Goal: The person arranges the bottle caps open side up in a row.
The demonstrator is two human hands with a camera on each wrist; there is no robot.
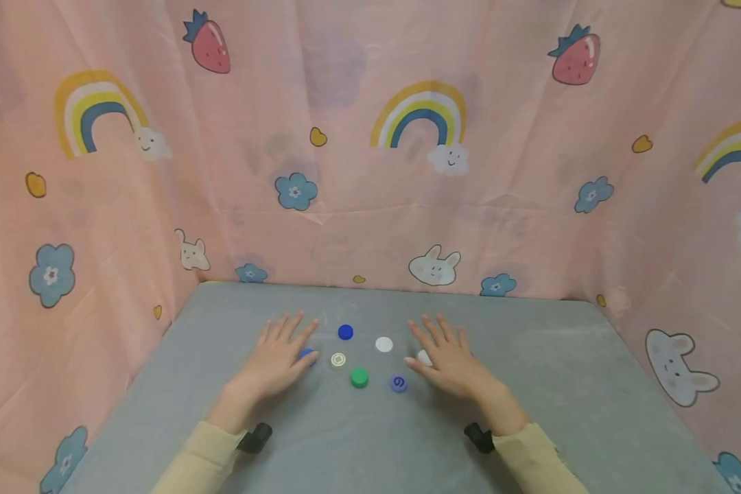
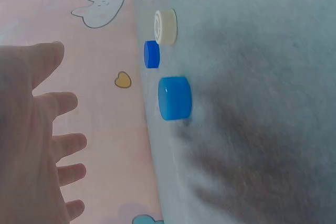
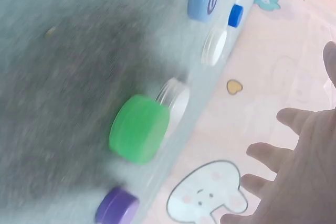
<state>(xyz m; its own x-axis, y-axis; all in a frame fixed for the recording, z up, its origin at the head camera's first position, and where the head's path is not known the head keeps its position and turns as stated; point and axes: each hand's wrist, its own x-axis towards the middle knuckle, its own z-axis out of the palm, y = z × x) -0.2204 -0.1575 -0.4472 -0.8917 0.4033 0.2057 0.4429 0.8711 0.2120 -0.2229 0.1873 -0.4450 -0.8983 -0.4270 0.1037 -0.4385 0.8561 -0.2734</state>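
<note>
My left hand (image 1: 276,360) hovers above the table, fingers spread and holding nothing. Partly under it lies a blue bottle cap (image 2: 175,98). Fingers apart, my right hand (image 1: 451,360) hangs over a white cap (image 1: 425,357), also holding nothing. A green cap (image 3: 139,129) and a purple cap (image 3: 116,207) show in the right wrist view; the right hand hides them from the head view. Between the hands lie a dark blue cap (image 1: 345,332), a cream cap (image 1: 338,359), another green cap (image 1: 359,377), a flat white cap (image 1: 384,344) and a light blue cap with a swirl (image 1: 398,383).
The caps lie on a grey table (image 1: 568,384). Behind and at both sides hangs a pink curtain (image 1: 346,233) printed with rainbows, strawberries and rabbits. A dark wrist camera (image 1: 256,438) is at the left cuff and another black one (image 1: 479,438) at the right.
</note>
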